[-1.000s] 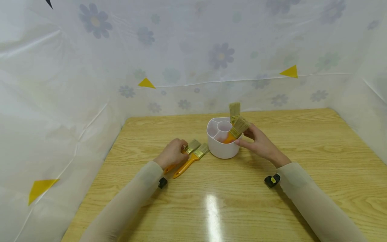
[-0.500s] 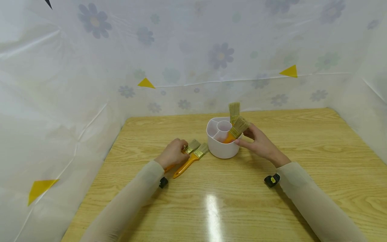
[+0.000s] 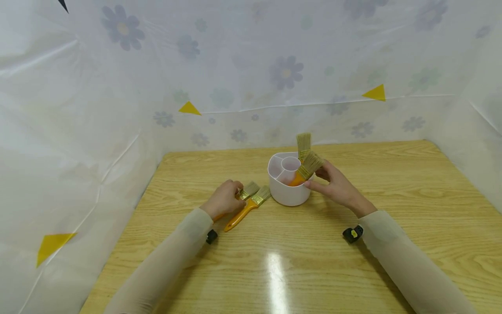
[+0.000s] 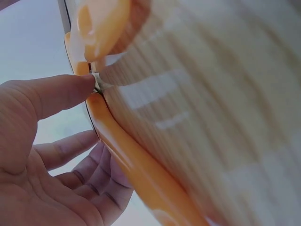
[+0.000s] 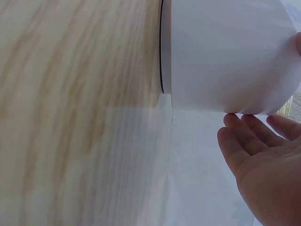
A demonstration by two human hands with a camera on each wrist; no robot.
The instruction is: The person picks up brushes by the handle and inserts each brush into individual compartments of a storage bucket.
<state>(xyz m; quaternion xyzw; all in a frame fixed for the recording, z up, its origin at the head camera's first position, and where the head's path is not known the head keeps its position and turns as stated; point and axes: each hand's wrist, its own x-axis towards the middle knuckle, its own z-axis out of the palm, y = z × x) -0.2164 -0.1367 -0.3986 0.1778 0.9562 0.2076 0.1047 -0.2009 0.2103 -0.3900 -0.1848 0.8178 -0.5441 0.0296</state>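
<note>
Only in the left wrist view we see our left hand [image 4: 42, 155] curling its fingers around a brush [image 4: 127, 160]. Centrally overhead, our right hand [image 3: 335, 185] touches the cup [image 3: 288, 192] with relaxed fingers. Nothing moved since before.

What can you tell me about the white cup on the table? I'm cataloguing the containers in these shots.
The white cup is a round, smooth tub, plastic by its look, standing upright near the middle of the wooden table. Its inside is split into compartments around a small round central well. Two brushes stand in it, bristles up, on its right side. The right hand is at its right side, fingers at the wall. Two more brushes lie on the table to its left.
</note>
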